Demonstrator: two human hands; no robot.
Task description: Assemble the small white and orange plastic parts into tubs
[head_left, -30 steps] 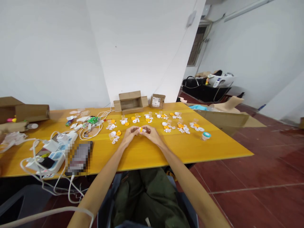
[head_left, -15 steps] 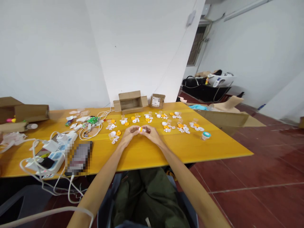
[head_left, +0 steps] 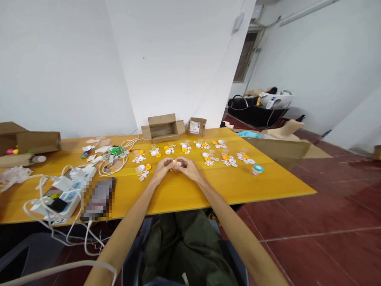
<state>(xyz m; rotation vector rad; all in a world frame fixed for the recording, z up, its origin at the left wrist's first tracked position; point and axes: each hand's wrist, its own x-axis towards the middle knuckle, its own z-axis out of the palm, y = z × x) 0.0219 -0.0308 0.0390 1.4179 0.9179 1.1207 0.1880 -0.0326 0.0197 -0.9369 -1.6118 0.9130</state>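
Between my hands, above the near middle of the table, is a small clear cup (head_left: pixel 179 163) with white, dotted pieces showing in it and an orange part at its left end. My left hand (head_left: pixel 162 169) has its fingers closed round the orange end. From the other side my right hand (head_left: pixel 188 168) grips the clear part, and its fingers hide much of it. Around them lie groups of loose parts: orange discs (head_left: pixel 148 167), white caps (head_left: pixel 205 155), white perforated pieces (head_left: pixel 144 174) and clear cups (head_left: pixel 225 152).
A cup with a teal lid (head_left: pixel 258 169) stands to the right. Cardboard boxes (head_left: pixel 163 128) line the wall. On the left are a power strip (head_left: pixel 71 194) with white cables, a phone (head_left: pixel 99 196), and packaging scraps. The yellow table (head_left: pixel 268 186) ends at the right above a red tiled floor.
The orange end of the cup has turned slightly between my fingers, and less white shows beside it. Both hands stay in nearly the same place. The view has shifted slightly.
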